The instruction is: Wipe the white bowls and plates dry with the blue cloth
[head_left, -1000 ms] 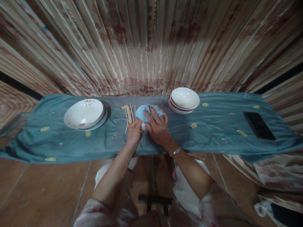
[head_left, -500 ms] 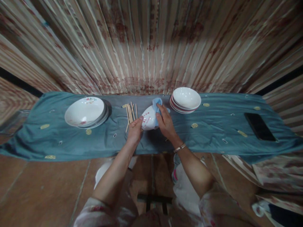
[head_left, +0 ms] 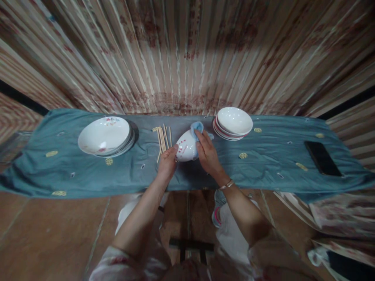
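Just above the middle of the table, a white bowl (head_left: pixel 186 147) with red markings is tipped on its side, its outer wall towards me. My left hand (head_left: pixel 168 160) grips its left edge, thumb on the outside. A light blue cloth (head_left: pixel 197 127) covers the bowl's right edge, and my right hand (head_left: pixel 208 152) is closed on it, pressing it against the bowl. The fingertips behind the bowl are hidden. Several wooden chopsticks (head_left: pixel 162 139) lie on the table just beyond my left hand.
A stack of white plates (head_left: pixel 103 136) with flower prints stands on the left. Behind my right hand is a stack of white bowls (head_left: pixel 234 121). A black phone (head_left: pixel 322 158) lies at the right end. A teal cloth (head_left: pixel 263 164) covers the narrow table, with a striped curtain (head_left: pixel 187 58) behind.
The cloth and my right hand have shifted slightly right along the bowl's edge, baring more of its wall. My left hand keeps its grip. The whole view has moved a little.
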Demonstrator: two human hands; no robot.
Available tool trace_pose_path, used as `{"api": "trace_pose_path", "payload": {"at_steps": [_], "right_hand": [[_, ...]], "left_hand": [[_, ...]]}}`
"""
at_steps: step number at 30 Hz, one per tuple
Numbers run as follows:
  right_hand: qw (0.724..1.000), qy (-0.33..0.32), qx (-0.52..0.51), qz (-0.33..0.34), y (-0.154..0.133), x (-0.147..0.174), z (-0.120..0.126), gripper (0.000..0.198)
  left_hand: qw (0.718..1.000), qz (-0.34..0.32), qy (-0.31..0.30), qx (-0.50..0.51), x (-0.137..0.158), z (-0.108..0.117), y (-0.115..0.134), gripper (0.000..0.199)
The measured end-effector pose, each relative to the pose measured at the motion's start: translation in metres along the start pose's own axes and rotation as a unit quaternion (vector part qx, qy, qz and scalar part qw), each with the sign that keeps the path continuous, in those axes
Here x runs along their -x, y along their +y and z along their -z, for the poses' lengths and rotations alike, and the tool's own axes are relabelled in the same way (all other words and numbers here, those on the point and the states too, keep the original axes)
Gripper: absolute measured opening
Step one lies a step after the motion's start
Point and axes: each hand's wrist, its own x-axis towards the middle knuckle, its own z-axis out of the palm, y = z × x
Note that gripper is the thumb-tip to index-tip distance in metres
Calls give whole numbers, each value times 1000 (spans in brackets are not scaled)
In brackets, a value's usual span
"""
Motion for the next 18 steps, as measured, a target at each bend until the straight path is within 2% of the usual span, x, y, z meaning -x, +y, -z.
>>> {"api": "trace_pose_path", "payload": {"at_steps": [4,8,11,18], "right_hand": [[993,-39,92,57,-20,7,-2,52],[986,-62,136,68,-31,8,-5,51],[992,-47,105,48,-26,4,-7,51],[998,22,-53,-41,-2,-5,-8,50]], "left_hand": [[1000,-4,-12,11,-2,2,-1,43],[1000,-7,7,15,-5,5,-2,34],[1000,-6,9,21,-6,5,-2,34],[1000,-4,27,14,-6,5,1,40]]}}
